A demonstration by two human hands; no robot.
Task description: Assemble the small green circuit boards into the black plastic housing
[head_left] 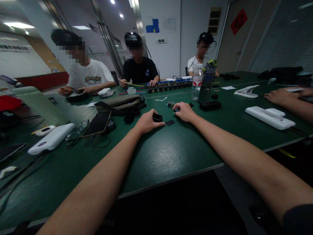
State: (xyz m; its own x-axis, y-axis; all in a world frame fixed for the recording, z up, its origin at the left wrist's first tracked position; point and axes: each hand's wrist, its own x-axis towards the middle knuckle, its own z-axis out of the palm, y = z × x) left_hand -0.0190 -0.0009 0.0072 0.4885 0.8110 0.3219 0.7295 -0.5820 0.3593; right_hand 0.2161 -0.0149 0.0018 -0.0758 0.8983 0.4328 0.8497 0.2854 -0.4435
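My left hand is closed around a small black open-topped box, its thumb along the near side. Just right of the thumb a flat black rectangular piece lies on the green table. Farther right, my right hand has its fingertips pinched on a small green electronic part, partly hidden by the fingers. Beyond those fingertips lies a little cluster of coloured wires and small parts, too small to make out singly.
A black tray, a clear water bottle and a dark sports bottle stand beyond my right hand. Left are a phone, a grey bag and a white power bank. Several people sit around the table.
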